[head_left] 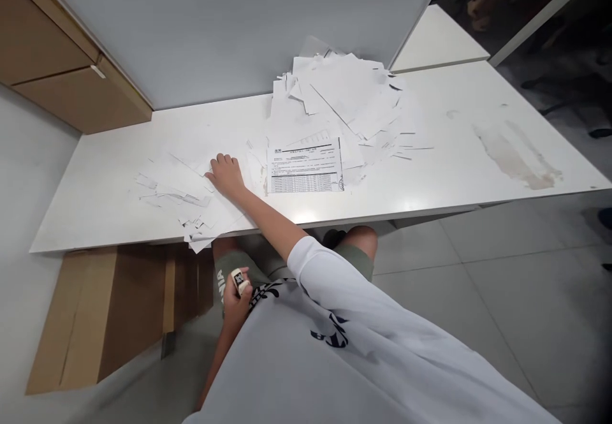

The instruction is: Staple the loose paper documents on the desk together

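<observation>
Two hands, well apart. Right hand [227,176]: resting on the paper scraps [174,188], fingers slightly curled, not clamped. Left hand [236,303]: low over the lap at lower left of centre, closed around a small patterned tag [239,281]. Scraps lie left of the right hand, one corner overhanging the white surface [444,156]. Just right of that hand: one printed form [306,168] with a table. Behind it, at top centre: a heap of paper sheets [339,95]. At right: one brownish stain [516,156]. Upper left: wooden drawers [57,54]. Lower left: one cardboard box [119,309].
</observation>
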Demonstrator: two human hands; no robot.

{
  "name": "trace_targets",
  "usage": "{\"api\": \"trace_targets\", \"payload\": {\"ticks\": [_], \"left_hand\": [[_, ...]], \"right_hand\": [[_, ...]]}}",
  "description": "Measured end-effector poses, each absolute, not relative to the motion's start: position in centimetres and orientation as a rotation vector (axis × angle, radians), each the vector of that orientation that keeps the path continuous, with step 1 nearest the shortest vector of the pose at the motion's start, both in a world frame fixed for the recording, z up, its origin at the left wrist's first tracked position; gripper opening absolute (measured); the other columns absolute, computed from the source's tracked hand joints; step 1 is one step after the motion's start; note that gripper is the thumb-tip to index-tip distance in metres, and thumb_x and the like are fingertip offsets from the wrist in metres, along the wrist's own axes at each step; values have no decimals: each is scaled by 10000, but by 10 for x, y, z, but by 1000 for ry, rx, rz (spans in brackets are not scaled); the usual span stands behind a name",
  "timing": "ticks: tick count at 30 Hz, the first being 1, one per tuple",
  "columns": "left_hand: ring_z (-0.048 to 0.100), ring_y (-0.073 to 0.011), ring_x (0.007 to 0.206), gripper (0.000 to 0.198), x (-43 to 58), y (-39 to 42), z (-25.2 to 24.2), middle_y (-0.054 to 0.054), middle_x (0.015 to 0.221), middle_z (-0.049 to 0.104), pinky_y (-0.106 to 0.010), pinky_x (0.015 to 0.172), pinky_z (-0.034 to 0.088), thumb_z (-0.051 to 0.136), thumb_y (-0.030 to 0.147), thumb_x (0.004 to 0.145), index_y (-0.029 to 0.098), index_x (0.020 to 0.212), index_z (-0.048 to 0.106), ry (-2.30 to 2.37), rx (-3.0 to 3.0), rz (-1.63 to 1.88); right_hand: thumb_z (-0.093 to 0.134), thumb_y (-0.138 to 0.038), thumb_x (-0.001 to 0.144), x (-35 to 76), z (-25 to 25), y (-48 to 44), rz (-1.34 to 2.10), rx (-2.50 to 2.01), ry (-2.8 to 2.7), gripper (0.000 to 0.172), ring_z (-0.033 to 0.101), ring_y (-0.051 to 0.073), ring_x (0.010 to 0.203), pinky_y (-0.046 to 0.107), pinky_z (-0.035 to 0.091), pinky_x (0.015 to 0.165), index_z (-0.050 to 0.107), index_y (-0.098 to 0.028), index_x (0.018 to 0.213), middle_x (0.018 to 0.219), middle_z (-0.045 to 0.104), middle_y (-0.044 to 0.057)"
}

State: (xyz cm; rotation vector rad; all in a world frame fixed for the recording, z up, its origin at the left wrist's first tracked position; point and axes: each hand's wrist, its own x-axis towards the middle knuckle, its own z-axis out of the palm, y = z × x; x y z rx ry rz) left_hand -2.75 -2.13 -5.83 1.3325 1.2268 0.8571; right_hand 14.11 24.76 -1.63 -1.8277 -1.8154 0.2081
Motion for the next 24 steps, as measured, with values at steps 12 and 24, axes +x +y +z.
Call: {"api": "trace_targets", "payload": {"ticks": [12,24], "left_hand": [[554,-192,735,394,-17,-20,-50,-9,779,623,-341,726,482,712,450,629,201,932,677,1215,1521,503],[554,-163,685,418,-26,-17,-65,1,765,623,-290,667,461,704,439,677,191,1012,676,1163,1505,559]], "right_hand": [[446,-426,995,142,-15,248,240,-1931,-1623,460,477,328,1255,499,351,1081,511,-53,1255,1294,556,238],[361,-378,1024,139,-14,246,106,-1930,-1731,400,508,323,1123,460,409,954,592,-70,1134,1162,610,200]]}}
